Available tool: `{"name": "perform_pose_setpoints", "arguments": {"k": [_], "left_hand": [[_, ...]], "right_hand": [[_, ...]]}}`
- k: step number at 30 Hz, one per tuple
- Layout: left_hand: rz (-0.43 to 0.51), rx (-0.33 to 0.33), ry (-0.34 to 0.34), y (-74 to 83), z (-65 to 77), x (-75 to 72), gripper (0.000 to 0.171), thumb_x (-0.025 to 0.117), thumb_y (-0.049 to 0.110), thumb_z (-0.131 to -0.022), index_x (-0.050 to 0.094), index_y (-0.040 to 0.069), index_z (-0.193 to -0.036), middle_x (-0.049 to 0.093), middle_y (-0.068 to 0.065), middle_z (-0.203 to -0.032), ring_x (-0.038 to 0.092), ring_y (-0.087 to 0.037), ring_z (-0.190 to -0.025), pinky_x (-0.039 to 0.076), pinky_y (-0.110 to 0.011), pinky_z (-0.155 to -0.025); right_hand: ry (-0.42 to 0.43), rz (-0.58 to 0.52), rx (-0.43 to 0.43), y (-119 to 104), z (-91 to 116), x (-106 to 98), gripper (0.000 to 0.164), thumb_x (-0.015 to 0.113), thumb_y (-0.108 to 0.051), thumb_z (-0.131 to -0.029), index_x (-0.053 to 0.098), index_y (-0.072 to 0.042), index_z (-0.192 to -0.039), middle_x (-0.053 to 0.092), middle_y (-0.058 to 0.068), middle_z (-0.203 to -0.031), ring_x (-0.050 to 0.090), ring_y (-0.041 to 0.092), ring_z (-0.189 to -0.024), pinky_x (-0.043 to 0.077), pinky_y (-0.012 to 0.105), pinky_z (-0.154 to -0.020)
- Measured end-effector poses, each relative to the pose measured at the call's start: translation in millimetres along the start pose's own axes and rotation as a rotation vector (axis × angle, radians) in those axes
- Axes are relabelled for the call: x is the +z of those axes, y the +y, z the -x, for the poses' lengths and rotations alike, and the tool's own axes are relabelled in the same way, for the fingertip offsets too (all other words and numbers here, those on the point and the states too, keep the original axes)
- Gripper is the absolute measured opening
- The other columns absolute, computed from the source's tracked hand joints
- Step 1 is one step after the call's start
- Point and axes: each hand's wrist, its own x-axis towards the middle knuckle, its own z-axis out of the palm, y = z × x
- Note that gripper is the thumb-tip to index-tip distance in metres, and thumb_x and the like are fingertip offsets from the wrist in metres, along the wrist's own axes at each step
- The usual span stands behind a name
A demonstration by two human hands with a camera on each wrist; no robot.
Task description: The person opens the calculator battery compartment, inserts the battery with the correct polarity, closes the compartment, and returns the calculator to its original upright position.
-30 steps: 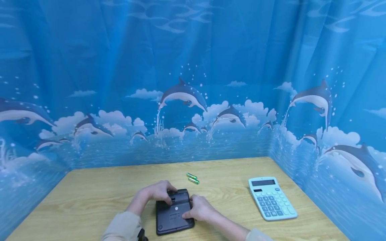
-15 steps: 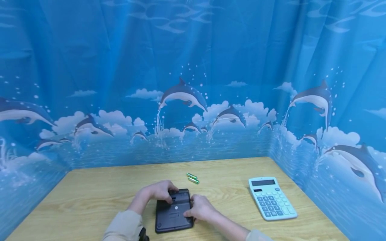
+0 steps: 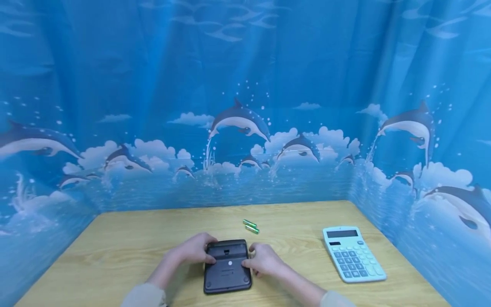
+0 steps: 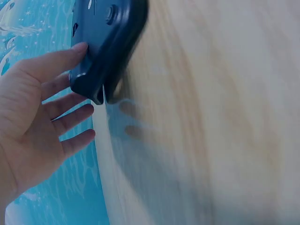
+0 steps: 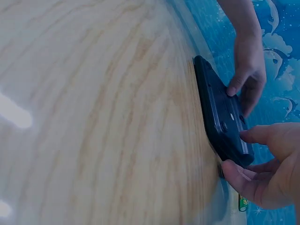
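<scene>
A black calculator is back side up, showing round feet, a white dot and a small notch near its far end. My left hand holds its left edge, thumb on the back and fingertips at the side or beneath. At the opposite edge, my right hand pinches it between thumb and fingers. In the left wrist view the calculator appears slightly raised, with a shadow below. Its keys face down, hidden. Two green batteries lie side by side just beyond it.
Toward the right of the wooden table lies a light blue calculator, keys up. A blue curtain printed with dolphins stands along the table's back and right edges.
My left thumb has moved off the notch area to the calculator's left edge, uncovering the notch. The right hand stays at the right edge. The head view has shifted slightly.
</scene>
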Motion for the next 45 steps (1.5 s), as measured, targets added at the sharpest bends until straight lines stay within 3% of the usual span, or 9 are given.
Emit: {"name": "perform_pose_setpoints", "arguments": {"k": [4,11,15,21,27,31,36,45], "left_hand": [[-0.009,-0.015,0.055,-2.7,8.5,0.2,0.046,0.078,0.01,-0.068,0.061,-0.005,-0.108,0.06,-0.017,-0.105,0.056,-0.036,-0.099,0.044,-0.052,-0.089],[-0.019,0.012,0.108,-5.7,15.4,5.2,0.04,0.075,0.013,-0.073,0.062,-0.004,-0.106,0.06,-0.016,-0.104,0.057,-0.034,-0.096,0.046,-0.051,-0.087],[-0.017,0.004,0.118,-6.0,15.3,7.4,0.04,0.076,0.014,-0.073,0.062,-0.004,-0.106,0.06,-0.015,-0.103,0.057,-0.033,-0.095,0.046,-0.05,-0.086],[-0.015,-0.059,0.117,-3.9,14.4,5.2,0.039,0.076,0.015,-0.073,0.062,-0.002,-0.105,0.06,-0.015,-0.103,0.057,-0.034,-0.097,0.046,-0.051,-0.086],[-0.025,-0.057,0.122,-2.8,15.2,3.8,0.039,0.077,0.015,-0.072,0.063,-0.003,-0.103,0.061,-0.015,-0.102,0.057,-0.034,-0.097,0.046,-0.051,-0.086],[-0.025,-0.042,0.111,-3.2,14.0,6.0,0.039,0.077,0.015,-0.072,0.063,-0.003,-0.103,0.061,-0.015,-0.102,0.057,-0.035,-0.097,0.046,-0.05,-0.086],[-0.018,-0.072,0.11,-2.5,13.1,7.1,0.04,0.078,0.014,-0.071,0.063,-0.003,-0.104,0.061,-0.015,-0.102,0.057,-0.034,-0.096,0.046,-0.05,-0.085],[-0.01,-0.093,0.118,0.3,12.9,5.8,0.041,0.078,0.012,-0.069,0.062,-0.005,-0.103,0.063,-0.014,-0.097,0.058,-0.03,-0.09,0.048,-0.049,-0.083]], "right_hand": [[0.03,0.138,-0.076,-3.2,-7.8,-5.6,0.043,0.073,-0.015,-0.077,0.057,0.008,-0.11,0.055,0.004,-0.067,0.053,0.013,-0.053,0.047,0.027,-0.048],[0.149,0.479,-0.407,-8.7,-20.0,-7.6,0.022,0.072,-0.019,-0.077,0.068,-0.007,-0.095,0.059,-0.002,-0.082,0.055,0.015,-0.078,0.05,0.029,-0.069],[0.161,0.597,-0.51,-10.9,-26.2,-4.4,0.019,0.071,-0.024,-0.08,0.069,-0.012,-0.094,0.059,-0.004,-0.087,0.055,0.013,-0.085,0.05,0.028,-0.074],[0.124,0.667,-0.582,-17.9,-33.9,0.8,0.019,0.07,-0.029,-0.081,0.069,-0.015,-0.095,0.058,-0.006,-0.086,0.055,0.01,-0.085,0.048,0.024,-0.074],[0.096,0.722,-0.671,-25.1,-38.5,6.2,0.018,0.069,-0.029,-0.082,0.07,-0.015,-0.093,0.058,-0.006,-0.083,0.054,0.009,-0.081,0.046,0.021,-0.071],[0.081,0.746,-0.673,-26.6,-39.5,8.4,0.016,0.07,-0.029,-0.081,0.071,-0.015,-0.089,0.057,-0.007,-0.079,0.054,0.009,-0.078,0.045,0.02,-0.067],[0.035,0.778,-0.671,-29.8,-40.2,7.3,0.016,0.072,-0.031,-0.08,0.072,-0.018,-0.087,0.056,-0.009,-0.076,0.053,0.007,-0.076,0.045,0.018,-0.066],[-0.058,0.726,-0.675,-31.7,-51.0,3.5,0.016,0.073,-0.028,-0.078,0.071,-0.016,-0.088,0.056,-0.009,-0.078,0.052,0.004,-0.073,0.044,0.015,-0.065]]}}
